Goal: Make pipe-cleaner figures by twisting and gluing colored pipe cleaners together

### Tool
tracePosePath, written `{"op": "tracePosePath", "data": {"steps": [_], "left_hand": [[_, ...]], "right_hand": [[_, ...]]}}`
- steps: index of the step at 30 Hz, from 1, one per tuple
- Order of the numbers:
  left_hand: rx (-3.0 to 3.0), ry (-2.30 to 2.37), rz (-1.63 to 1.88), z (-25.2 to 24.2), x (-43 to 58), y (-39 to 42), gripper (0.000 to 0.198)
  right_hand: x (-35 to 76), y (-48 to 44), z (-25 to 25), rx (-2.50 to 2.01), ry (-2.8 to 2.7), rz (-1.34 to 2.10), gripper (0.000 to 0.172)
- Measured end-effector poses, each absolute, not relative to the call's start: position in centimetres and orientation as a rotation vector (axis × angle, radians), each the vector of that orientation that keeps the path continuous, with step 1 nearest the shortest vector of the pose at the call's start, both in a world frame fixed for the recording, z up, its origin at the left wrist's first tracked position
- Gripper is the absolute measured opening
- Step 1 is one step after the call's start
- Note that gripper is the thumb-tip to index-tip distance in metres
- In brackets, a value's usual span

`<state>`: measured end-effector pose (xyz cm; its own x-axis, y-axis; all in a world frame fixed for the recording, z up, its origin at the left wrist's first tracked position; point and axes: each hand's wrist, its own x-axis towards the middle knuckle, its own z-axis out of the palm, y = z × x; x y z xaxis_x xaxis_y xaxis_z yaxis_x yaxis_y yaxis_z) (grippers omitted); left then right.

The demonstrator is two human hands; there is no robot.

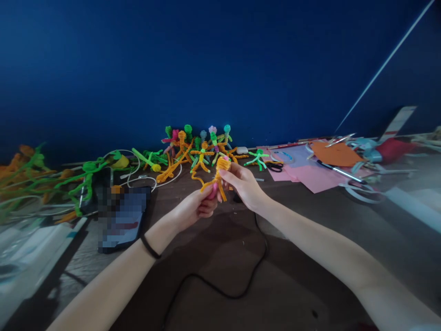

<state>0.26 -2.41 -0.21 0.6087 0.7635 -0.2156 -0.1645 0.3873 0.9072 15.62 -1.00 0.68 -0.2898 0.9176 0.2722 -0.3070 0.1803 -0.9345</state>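
Note:
An orange pipe-cleaner figure [223,165] with a coiled head and a pink part lower down is held between my two hands above the dark table. My left hand [195,208], with a black band on its wrist, pinches the figure's lower part near the pink piece. My right hand [245,185] grips it near the head from the right side. Fingers of both hands are closed on it and partly hide its body. Just behind stand several small pipe-cleaner figures [188,131] in green, orange, pink and blue, against the blue wall.
A phone [136,220] lies at the left, near white cables and green and orange pipe cleaners [90,172]. At the right are pink sheets [317,178], an orange sheet [336,154], a pen [341,172] and black-handled scissors [274,167]. A black cable [220,292] curves across the table [275,294].

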Motion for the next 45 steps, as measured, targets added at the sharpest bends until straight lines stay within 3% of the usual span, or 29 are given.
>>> {"op": "tracePosePath", "data": {"steps": [16,26,36,41,45], "left_hand": [[1.134,0.713,0.768,-0.6,0.3,-2.5,0.020],[1.610,1.057,0.995,-1.3,0.9,-2.5,0.026],[1.964,1.299,0.940,-0.9,0.8,-3.0,0.021],[1.963,1.368,1.053,-0.7,0.8,-3.0,0.025],[1.868,1.326,1.173,-0.9,0.8,-2.7,0.028]], "right_hand": [[15.6,-0.7,0.3,-0.805,-1.297,1.306,0.029],[15.3,-0.7,0.1,-0.860,-1.229,1.308,0.031],[15.2,-0.6,-0.4,-0.851,-1.167,1.349,0.037],[15.6,-0.6,-0.4,-0.890,-1.426,1.156,0.032],[15.7,-0.7,-0.5,-0.904,-1.506,1.266,0.024]]}}
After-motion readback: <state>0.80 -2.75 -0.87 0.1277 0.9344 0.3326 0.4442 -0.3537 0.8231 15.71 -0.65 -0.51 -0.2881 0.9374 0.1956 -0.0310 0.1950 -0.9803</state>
